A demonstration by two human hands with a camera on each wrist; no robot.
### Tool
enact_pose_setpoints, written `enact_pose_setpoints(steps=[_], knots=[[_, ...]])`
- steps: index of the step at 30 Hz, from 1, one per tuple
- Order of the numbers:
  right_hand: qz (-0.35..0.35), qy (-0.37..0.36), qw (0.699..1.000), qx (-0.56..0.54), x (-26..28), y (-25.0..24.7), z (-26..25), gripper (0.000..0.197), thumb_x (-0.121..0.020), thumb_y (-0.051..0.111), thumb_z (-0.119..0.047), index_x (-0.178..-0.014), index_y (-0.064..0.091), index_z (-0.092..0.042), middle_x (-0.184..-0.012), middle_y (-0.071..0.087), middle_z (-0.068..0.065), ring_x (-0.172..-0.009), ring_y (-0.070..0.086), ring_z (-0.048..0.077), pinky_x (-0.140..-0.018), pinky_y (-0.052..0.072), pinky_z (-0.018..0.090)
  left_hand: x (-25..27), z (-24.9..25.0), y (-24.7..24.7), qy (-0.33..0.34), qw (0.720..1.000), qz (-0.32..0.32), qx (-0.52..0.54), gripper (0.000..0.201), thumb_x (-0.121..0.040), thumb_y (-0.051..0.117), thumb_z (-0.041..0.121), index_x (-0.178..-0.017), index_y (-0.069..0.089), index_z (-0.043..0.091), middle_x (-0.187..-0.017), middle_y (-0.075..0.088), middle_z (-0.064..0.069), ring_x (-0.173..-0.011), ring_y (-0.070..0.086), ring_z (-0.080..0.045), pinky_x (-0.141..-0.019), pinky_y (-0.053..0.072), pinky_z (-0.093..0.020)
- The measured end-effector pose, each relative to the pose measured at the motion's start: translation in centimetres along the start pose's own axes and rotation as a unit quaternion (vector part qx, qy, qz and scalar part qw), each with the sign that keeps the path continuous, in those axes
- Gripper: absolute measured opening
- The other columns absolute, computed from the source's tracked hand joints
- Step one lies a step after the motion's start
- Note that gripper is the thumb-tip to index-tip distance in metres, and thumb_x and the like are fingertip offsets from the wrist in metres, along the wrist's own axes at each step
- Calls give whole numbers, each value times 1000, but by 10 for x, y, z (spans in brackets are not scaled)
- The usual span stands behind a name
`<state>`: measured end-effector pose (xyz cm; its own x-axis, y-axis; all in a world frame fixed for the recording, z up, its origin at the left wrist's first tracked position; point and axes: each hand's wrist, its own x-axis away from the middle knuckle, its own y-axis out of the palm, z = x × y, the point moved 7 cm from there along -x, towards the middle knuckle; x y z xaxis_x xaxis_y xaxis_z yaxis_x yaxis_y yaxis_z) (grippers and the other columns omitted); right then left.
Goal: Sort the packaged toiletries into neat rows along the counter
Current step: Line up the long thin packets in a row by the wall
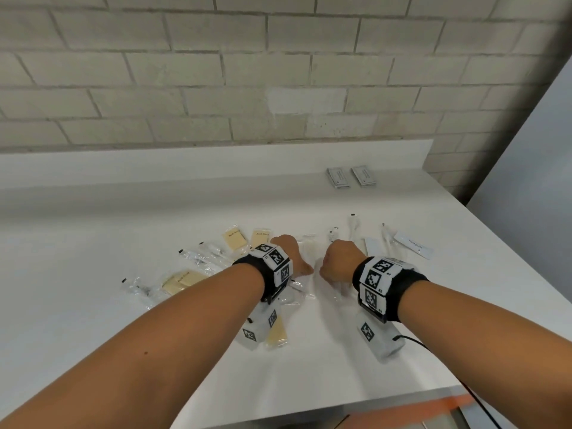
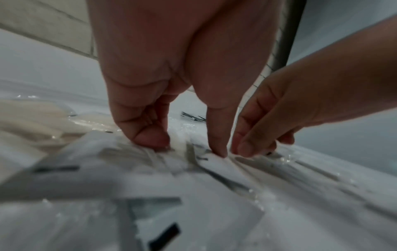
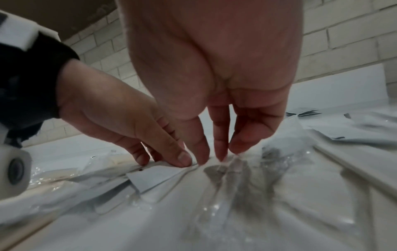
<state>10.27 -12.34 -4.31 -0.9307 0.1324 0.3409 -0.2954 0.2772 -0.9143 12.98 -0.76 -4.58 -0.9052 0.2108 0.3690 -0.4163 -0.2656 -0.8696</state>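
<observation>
Packaged toiletries lie scattered on the white counter (image 1: 93,243). My left hand (image 1: 294,258) points fingers-down in the middle of the pile. Its thumb (image 3: 182,159) and curled fingers (image 2: 150,135) pinch the edge of a white flat packet (image 3: 154,176). My right hand (image 1: 337,261) is close beside it, and its fingertips (image 3: 221,151) are gathered on a clear-wrapped packet (image 3: 236,178) and pinch the wrapper. Cream soap packets (image 1: 235,239) (image 1: 182,281) lie to the left, another (image 1: 277,332) under my left wrist. A white toothpaste box (image 1: 413,244) lies to the right.
Two grey sachets (image 1: 338,178) (image 1: 364,175) sit side by side at the back right, near the raised back ledge. Clear-wrapped slim items (image 1: 201,258) (image 1: 354,226) flank the hands. The counter's front edge (image 1: 309,407) is near me, its right edge (image 1: 510,258) slants away. A brick wall stands behind.
</observation>
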Motion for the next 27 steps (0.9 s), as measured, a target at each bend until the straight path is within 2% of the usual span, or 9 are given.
enact_pose_setpoints(steps=[5, 7, 9, 10, 13, 16, 18, 22, 27], knots=[[-40, -11, 999, -29, -5, 5, -17, 35, -90, 52, -11, -58, 38, -10, -61, 41, 3, -57, 44, 16, -46, 31, 20, -4, 3, 5, -17, 998, -66, 17, 36, -69, 81, 35, -64, 52, 13, -67, 56, -3, -76, 60, -23, -70, 50, -28], [-63, -19, 998, -12, -7, 9, -21, 31, -90, 54, -8, -61, 42, -9, -62, 37, 3, -53, 35, 13, -46, 29, 19, -4, 8, 7, -9, 998, -66, 17, 38, -72, 79, 30, -60, 48, 13, -69, 57, -5, -73, 56, -20, -64, 46, -26], [-65, -30, 997, -29, -11, 7, -19, 7, -90, 53, -7, -85, 58, -8, -62, 35, 2, -53, 32, 11, -46, 28, 19, -5, 13, 4, -2, 997, -56, 62, 32, -74, 79, 20, -65, 49, 10, -73, 55, -6, -67, 50, -17, -57, 42, -24], [-58, -32, 997, -45, -16, 6, -16, 16, -90, 52, -8, -103, 62, -6, -63, 35, 1, -53, 32, 10, -47, 27, 19, -5, 14, 3, 5, 995, -54, 87, 24, -75, 78, 14, -79, 55, 7, -81, 55, -6, -72, 53, -17, -60, 44, -24], [-31, -24, 993, -113, -24, 1, -11, 32, -92, 47, -11, -122, 57, -5, -72, 45, 7, -61, 43, 18, -50, 32, 20, -10, 10, 1, 8, 981, -50, 186, 72, -74, 78, 6, -132, 37, 4, -120, 53, -11, -112, 57, -27, -89, 52, -33], [-3, -4, 975, -224, -32, -4, -10, 22, -86, 52, -16, -107, 51, -15, -101, 58, 19, -86, 58, 30, -71, 54, 31, -12, 8, 0, 21, 944, -50, 325, 93, -68, 80, -4, -141, 26, 12, -118, 52, -10, -112, 58, -30, -95, 52, -39], [-7, 12, 957, -290, -35, -8, -4, 18, -82, 58, -15, -93, 44, -19, -99, 59, 17, -87, 62, 31, -79, 58, 38, -15, 7, 0, 22, 913, -58, 402, 87, -68, 76, -12, -140, 32, 10, -109, 56, -9, -103, 62, -29, -94, 54, -41], [-90, 8, 926, -366, -35, -6, 0, 19, -90, 53, -6, -76, 51, -19, -82, 58, 3, -74, 61, 20, -71, 59, 30, -20, 0, -7, 21, 881, -38, 471, 48, -81, 62, -12, -126, 53, 0, -94, 61, -14, -88, 61, -27, -92, 53, -43], [-56, -10, 971, -231, -40, -7, -3, 28, -93, 45, -9, -67, 44, -19, -69, 52, 4, -59, 54, 20, -61, 53, 28, -21, -19, -25, 32, 874, 59, 482, 34, -78, 75, -1, -110, 65, 4, -73, 55, -2, -78, 59, -22, -80, 54, -39]])
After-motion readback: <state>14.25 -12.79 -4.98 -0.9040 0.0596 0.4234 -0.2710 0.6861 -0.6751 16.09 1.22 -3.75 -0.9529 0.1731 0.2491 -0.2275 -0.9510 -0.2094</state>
